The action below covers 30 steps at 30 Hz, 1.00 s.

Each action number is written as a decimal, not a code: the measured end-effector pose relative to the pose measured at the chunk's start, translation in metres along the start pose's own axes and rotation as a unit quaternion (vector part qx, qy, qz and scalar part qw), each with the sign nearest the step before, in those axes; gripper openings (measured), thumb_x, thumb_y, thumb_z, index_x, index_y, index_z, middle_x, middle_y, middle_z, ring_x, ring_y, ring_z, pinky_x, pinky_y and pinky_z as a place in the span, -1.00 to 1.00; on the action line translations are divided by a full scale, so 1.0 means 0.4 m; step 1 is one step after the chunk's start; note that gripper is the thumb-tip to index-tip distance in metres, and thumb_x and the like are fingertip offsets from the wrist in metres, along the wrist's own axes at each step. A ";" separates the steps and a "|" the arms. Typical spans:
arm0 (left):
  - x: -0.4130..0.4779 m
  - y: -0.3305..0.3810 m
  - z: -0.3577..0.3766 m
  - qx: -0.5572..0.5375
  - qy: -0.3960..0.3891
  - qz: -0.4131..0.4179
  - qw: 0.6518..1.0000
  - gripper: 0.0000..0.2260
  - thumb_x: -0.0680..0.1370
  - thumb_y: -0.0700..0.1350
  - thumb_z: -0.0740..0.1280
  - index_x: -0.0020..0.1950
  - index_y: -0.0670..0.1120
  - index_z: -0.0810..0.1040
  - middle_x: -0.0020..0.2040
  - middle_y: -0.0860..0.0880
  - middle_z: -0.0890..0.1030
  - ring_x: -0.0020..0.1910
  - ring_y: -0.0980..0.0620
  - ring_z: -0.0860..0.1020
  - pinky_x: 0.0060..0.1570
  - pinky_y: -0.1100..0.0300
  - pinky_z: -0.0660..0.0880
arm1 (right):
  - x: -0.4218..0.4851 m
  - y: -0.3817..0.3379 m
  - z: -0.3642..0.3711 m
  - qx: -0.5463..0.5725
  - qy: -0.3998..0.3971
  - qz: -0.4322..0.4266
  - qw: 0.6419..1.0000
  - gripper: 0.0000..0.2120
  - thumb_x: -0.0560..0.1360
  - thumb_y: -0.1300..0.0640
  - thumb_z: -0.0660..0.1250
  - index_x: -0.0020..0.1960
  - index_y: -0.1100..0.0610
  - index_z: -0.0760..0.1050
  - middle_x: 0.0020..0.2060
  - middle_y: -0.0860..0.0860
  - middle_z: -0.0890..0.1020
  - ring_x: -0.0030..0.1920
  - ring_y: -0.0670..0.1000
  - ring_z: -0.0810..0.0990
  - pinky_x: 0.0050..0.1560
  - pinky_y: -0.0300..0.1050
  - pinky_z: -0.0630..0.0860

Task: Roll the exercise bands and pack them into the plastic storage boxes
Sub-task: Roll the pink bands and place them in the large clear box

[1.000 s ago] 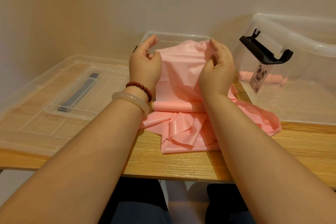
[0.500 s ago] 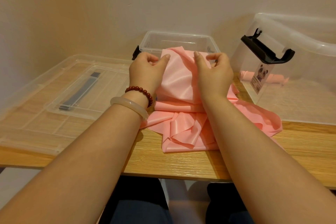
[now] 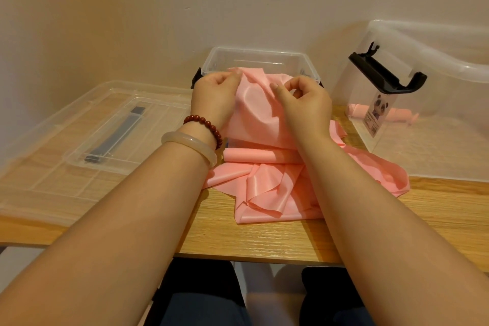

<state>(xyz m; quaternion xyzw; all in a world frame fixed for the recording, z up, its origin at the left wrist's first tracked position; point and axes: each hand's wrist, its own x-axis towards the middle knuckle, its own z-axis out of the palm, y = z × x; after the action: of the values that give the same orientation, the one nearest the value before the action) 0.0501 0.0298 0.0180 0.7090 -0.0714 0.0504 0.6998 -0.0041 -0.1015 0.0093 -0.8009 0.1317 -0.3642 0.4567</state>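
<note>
While bunched on the table (image 3: 264, 241), the pink band (image 3: 258, 114) hangs pinched between both hands (image 3: 264, 99).

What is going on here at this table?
A person at a wooden table is handling a pink exercise band. The left hand and the right hand pinch its upper end, in front of a small clear box, while the rest lies crumpled on the table. A rolled band lies inside the big clear box at the right.

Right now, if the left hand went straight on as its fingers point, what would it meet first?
The left hand pinches the pink band; past that fold, likely the small clear box just behind, though depth is unclear.
</note>
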 end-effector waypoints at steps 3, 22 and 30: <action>0.005 -0.004 -0.003 0.012 0.040 0.023 0.999 -0.82 0.54 -0.06 0.34 -0.26 0.03 0.61 -0.22 0.03 0.63 -0.14 -0.02 0.59 -0.03 0.04 0.59 | 0.006 0.000 -0.006 0.051 0.065 0.002 0.997 -0.71 0.56 0.08 0.33 -0.30 0.02 0.35 -0.40 -0.13 0.43 -0.39 -0.19 0.37 -0.35 -0.34 0.28; 0.015 0.005 -0.011 -0.024 0.074 0.043 0.996 -0.88 0.55 -0.14 0.32 -0.12 0.09 0.56 -0.19 0.07 0.58 -0.19 0.07 0.56 -0.05 0.12 0.57 | 0.016 -0.020 -0.013 0.135 0.122 0.032 0.983 -0.73 0.51 0.20 0.31 0.12 -0.11 0.52 0.05 -0.12 0.57 -0.23 -0.33 0.51 -0.06 -0.32 0.50; 0.006 0.013 -0.014 -0.025 0.007 0.085 0.996 -0.66 0.54 -0.32 0.21 0.10 0.08 0.60 0.04 0.18 0.59 0.14 0.16 0.55 0.25 0.14 0.49 | 0.023 -0.018 -0.019 0.134 0.123 0.008 0.983 -0.76 0.52 0.33 0.26 -0.02 0.03 0.60 0.00 0.01 0.64 -0.14 -0.31 0.58 -0.05 -0.46 0.45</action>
<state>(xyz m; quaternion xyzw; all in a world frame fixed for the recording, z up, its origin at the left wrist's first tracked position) 0.0517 0.0354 0.0237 0.6825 -0.1278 0.1123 0.7108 -0.0040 -0.1072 0.0219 -0.6804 0.1435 -0.4709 0.5429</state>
